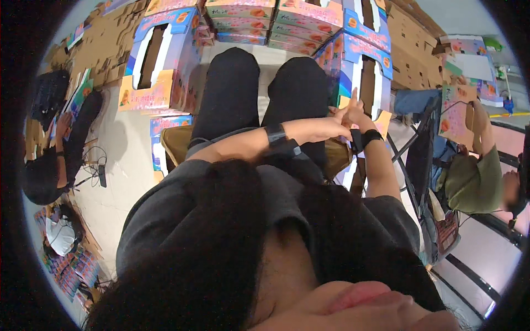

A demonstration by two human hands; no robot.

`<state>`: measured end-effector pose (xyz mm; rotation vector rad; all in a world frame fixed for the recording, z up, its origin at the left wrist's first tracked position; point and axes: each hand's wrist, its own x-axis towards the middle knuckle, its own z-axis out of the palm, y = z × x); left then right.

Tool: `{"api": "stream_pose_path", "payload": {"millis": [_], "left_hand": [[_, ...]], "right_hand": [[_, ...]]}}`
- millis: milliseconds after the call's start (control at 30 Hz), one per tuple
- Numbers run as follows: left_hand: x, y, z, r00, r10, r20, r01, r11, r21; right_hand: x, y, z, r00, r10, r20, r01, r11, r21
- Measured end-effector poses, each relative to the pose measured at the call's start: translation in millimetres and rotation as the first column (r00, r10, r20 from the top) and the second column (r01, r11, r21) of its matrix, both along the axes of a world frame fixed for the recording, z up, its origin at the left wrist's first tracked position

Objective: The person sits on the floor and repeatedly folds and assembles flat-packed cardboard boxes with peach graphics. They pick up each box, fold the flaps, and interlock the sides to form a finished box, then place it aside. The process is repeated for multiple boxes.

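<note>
The left hand [330, 129] and the right hand [359, 117] are held together, seen overlapping, near the black band [371, 135] worn on the right wrist; whether anything is clasped cannot be told. Just beyond them, a blue, slotted, rectangular cardboard carton [353, 69] is placed beside the black-trousered right knee [298, 77], with pink-and-orange printed cartons [303, 33] stacked farther ahead
</note>
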<state>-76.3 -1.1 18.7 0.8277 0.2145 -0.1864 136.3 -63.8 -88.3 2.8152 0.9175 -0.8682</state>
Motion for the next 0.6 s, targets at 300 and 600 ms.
{"api": "stream_pose_path", "payload": {"millis": [300, 600], "left_hand": [[-7.6, 4.0, 1.5, 1.0, -0.009, -0.011, 0.009, 1.0, -0.009], [-1.2, 1.2, 1.7, 0.994, -0.072, -0.083, 0.065, 0.995, -0.08]], "right_hand": [[49.1, -44.7, 55.7, 0.932, 0.065, 0.357, -0.157, 0.959, 0.236], [62.6, -102.5, -1.5, 0.9, -0.153, 0.409, 0.039, 0.961, 0.274]]}}
